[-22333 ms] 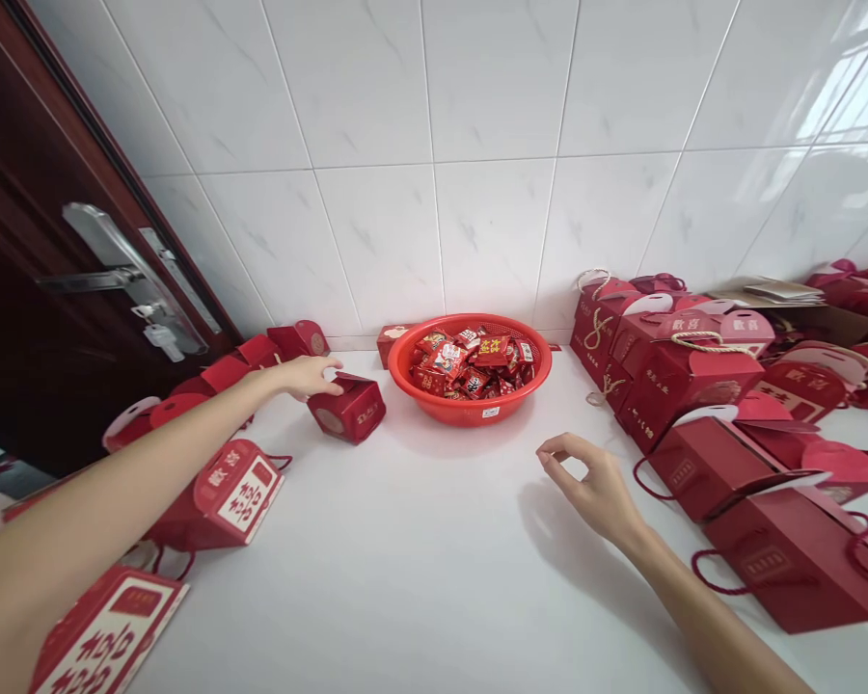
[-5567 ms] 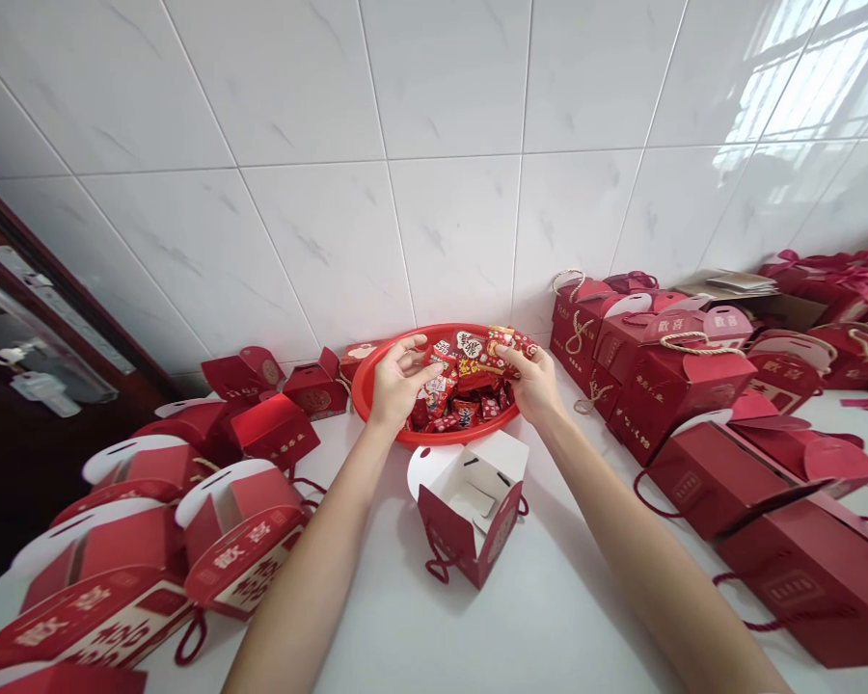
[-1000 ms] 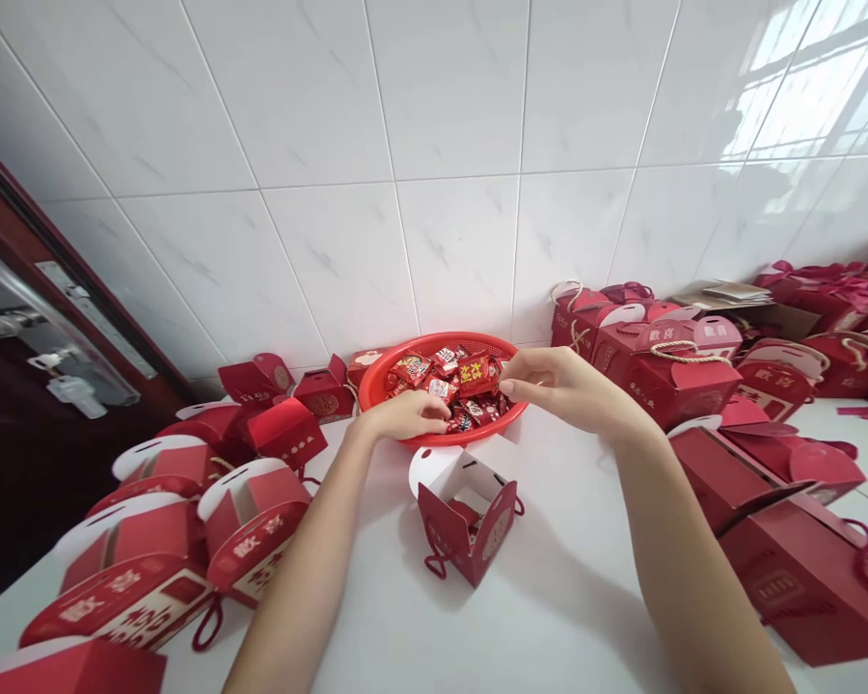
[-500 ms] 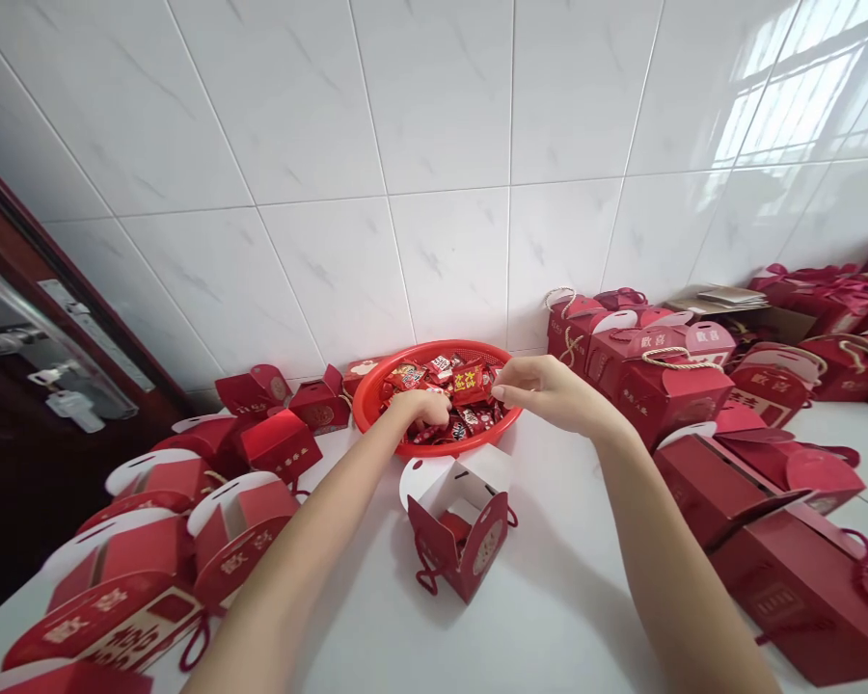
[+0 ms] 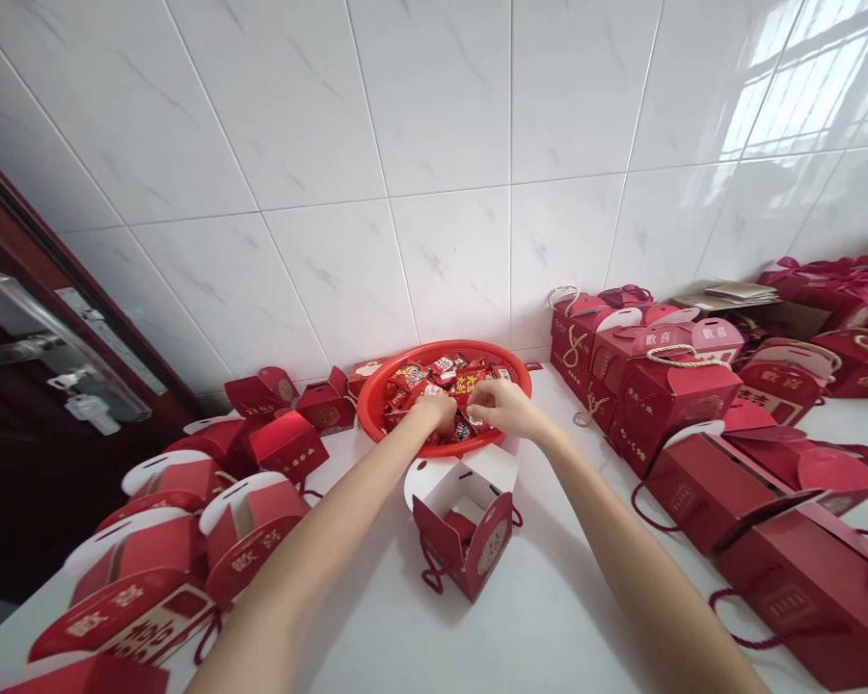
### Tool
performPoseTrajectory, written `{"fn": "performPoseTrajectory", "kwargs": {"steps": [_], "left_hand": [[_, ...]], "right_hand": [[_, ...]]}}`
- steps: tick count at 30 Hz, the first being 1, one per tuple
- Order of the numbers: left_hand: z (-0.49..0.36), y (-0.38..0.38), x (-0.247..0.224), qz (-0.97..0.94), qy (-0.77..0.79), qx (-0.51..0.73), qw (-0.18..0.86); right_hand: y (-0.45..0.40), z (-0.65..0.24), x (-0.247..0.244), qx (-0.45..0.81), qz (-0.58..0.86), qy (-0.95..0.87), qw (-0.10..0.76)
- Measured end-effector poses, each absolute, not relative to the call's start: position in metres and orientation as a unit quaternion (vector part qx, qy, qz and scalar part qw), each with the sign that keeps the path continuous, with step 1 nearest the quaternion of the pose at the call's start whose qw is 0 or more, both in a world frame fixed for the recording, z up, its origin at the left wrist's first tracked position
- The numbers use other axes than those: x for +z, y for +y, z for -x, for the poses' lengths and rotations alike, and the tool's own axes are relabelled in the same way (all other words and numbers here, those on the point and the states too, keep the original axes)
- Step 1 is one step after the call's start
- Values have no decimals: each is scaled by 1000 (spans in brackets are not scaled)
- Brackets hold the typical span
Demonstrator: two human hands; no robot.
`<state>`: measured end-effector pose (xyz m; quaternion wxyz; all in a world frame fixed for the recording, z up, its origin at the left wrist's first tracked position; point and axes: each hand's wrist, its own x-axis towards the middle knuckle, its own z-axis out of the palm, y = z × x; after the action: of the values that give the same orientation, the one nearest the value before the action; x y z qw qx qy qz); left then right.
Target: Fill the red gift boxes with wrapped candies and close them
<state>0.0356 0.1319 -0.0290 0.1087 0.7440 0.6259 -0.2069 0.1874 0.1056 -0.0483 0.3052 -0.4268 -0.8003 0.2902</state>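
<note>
A red plastic basket (image 5: 371, 424) holds many small snack packets (image 5: 409, 376) in red wrappers, one of them red with yellow print. Inside it, on the left, my left hand (image 5: 441, 413) is closed among the packets; its fingertips are hidden. Just to its right, my right hand (image 5: 504, 407) hangs over the packets with fingers curved and the thumb apart from them; nothing shows between them. In front of the basket stands an open red gift box (image 5: 463, 549) with white inner walls, a dark red cord handle and something red inside.
Several red gift boxes (image 5: 151, 559) with rounded flaps stand on the left of the white table (image 5: 542, 598). More red boxes (image 5: 684, 400), some with rope handles, crowd the right side. A white tiled wall (image 5: 448, 260) rises behind. At far left is a dark door (image 5: 14, 405) with keys.
My right hand has moved left and down, from the basket's right rim to over the packets beside my left hand. My left hand has shifted slightly right within the basket. The view has tilted a little.
</note>
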Motion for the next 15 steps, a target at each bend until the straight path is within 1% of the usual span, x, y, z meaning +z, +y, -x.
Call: {"fn": "performPoseTrajectory", "kwargs": {"steps": [4, 7, 12, 15], "left_hand": [[-38, 133, -33, -739, 627, -215, 120], [-35, 136, -36, -737, 627, -209, 141], [-22, 139, -41, -739, 621, -168, 201], [-10, 140, -42, -748, 608, -104, 247]], "right_hand": [[108, -182, -56, 257, 467, -803, 266], [109, -183, -58, 282, 464, -801, 253], [115, -190, -60, 356, 397, -788, 306], [117, -194, -60, 399, 366, -771, 335]]}}
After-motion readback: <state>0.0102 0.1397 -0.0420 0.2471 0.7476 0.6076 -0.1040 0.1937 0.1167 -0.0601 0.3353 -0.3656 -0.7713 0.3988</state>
